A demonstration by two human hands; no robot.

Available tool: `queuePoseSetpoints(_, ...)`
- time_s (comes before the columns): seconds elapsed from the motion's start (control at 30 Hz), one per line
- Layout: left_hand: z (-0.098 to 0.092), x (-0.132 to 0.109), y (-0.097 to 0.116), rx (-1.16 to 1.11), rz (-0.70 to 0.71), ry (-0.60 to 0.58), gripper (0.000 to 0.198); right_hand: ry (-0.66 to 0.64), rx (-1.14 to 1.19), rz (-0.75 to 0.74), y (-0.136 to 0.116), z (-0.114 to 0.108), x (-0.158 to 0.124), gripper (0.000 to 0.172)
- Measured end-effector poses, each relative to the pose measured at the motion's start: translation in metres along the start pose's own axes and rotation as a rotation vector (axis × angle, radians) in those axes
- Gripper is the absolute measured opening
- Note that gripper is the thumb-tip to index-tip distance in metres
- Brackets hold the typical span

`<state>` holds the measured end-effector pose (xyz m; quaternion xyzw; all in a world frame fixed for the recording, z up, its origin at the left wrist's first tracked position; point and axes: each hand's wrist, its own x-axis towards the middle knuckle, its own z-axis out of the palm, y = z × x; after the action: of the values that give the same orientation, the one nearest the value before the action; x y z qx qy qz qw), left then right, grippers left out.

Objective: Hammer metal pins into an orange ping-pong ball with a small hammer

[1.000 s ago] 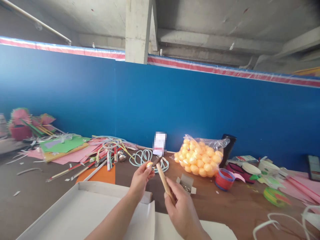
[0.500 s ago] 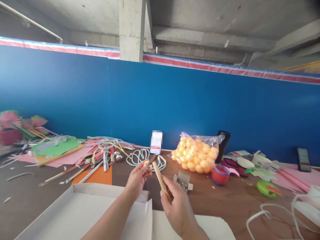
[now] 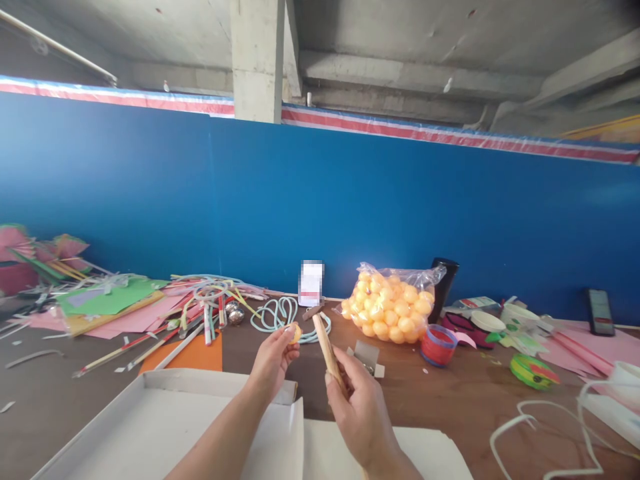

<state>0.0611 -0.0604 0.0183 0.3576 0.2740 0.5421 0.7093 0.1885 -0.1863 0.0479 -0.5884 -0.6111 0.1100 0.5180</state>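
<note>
My left hand (image 3: 273,360) pinches a small orange ball (image 3: 296,332) between thumb and fingertips, held above the brown table. My right hand (image 3: 357,407) is closed round the wooden handle of a tool (image 3: 326,350) that points up and away, its dark metal tip (image 3: 313,311) now a little to the right of the ball and apart from it. Both hands hover over the far edge of a shallow white cardboard tray (image 3: 165,413).
A clear bag of orange balls (image 3: 393,309) lies behind the hands, with a small open box (image 3: 365,359), a red tape roll (image 3: 439,345), coiled pale cord (image 3: 283,313), coloured paper and sticks (image 3: 150,310) at left, and a blue wall (image 3: 320,200) behind.
The tool's tip was against the ball in my left hand; it has now drawn back to the right, clear of the ball. The view has shifted slightly.
</note>
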Motion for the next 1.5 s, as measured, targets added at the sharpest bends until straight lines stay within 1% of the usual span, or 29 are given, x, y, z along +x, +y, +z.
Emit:
queuePoseSetpoints(0.27,0.0016,-0.0007,-0.0013,0.081,0.011,-0.003,0.034,-0.044,0.001,-0.013,-0.0008,0.0003,0.0006,0.040)
queuePoseSetpoints(0.57,0.0006,0.0022,-0.0036,0.126,-0.002,0.016,0.036,-0.004,-0.016,-0.026,-0.0016,0.0009,0.0008,0.040)
queuePoseSetpoints(0.7,0.0001,0.0036,-0.0045,0.106,0.005,0.019,0.033,-0.001,-0.028,-0.031,-0.0018,0.0015,-0.0001,0.040)
queuePoseSetpoints(0.83,0.0000,0.0029,-0.0040,0.054,0.009,0.049,0.032,-0.042,-0.012,-0.013,-0.0004,0.0011,-0.0005,0.041)
queuePoseSetpoints(0.97,0.0003,0.0018,-0.0036,0.014,0.037,0.003,0.034,-0.061,-0.001,-0.003,-0.0005,0.0007,-0.0003,0.042)
queuePoseSetpoints(1.1,0.0010,0.0008,-0.0043,0.061,0.053,-0.039,0.039,-0.068,-0.025,-0.010,-0.0008,0.0017,-0.0003,0.042)
queuePoseSetpoints(1.2,0.0021,0.0002,-0.0044,0.106,0.052,-0.029,0.041,-0.088,-0.045,-0.012,0.0006,0.0023,-0.0004,0.041)
queuePoseSetpoints(1.3,0.0032,0.0002,-0.0041,0.140,0.056,-0.022,0.043,-0.058,-0.032,-0.007,0.0022,0.0017,-0.0002,0.041)
queuePoseSetpoints(1.4,0.0025,0.0021,-0.0054,0.177,0.057,0.013,0.048,-0.014,-0.015,-0.012,0.0030,0.0008,0.0003,0.042)
queuePoseSetpoints(1.5,-0.0009,0.0059,-0.0095,0.222,0.067,0.039,0.053,-0.034,-0.038,-0.021,0.0029,0.0011,0.0005,0.041)
